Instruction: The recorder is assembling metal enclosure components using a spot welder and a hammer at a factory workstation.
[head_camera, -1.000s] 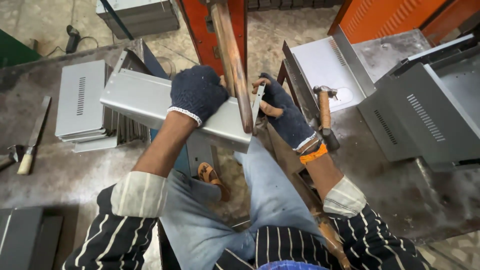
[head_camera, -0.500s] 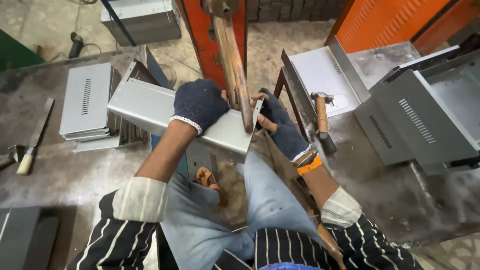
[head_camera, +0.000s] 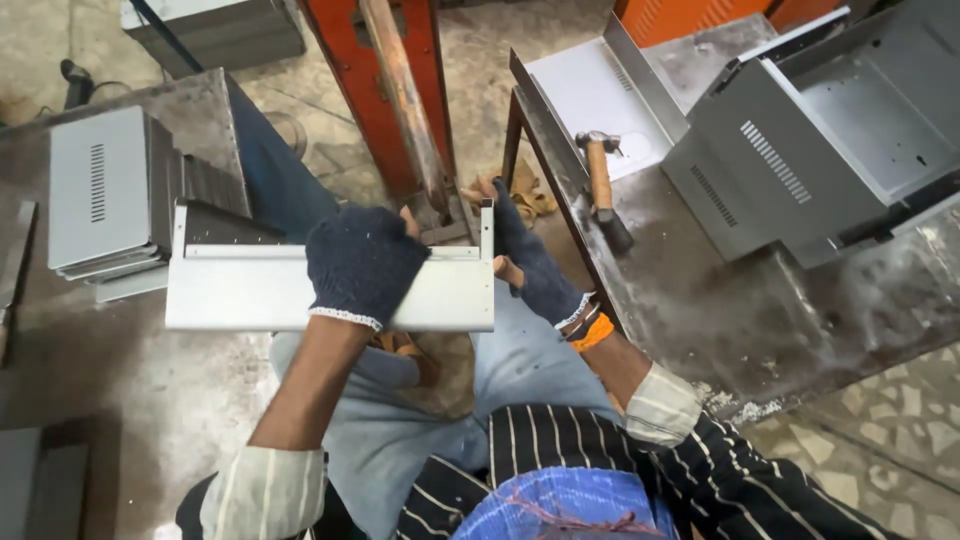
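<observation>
hands: knit-gloved left (head_camera: 365, 265), right (head_camera: 535, 265) | grip flat, smooth grey sheet-metal panel (head_camera: 250, 295)

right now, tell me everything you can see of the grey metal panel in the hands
The grey metal panel is a long, pale sheet-metal piece with short flanges folded up at both ends and a fold along its far edge. It is held level above the person's lap. The gloved left hand presses over its middle, and the gloved right hand grips its right end.
</observation>
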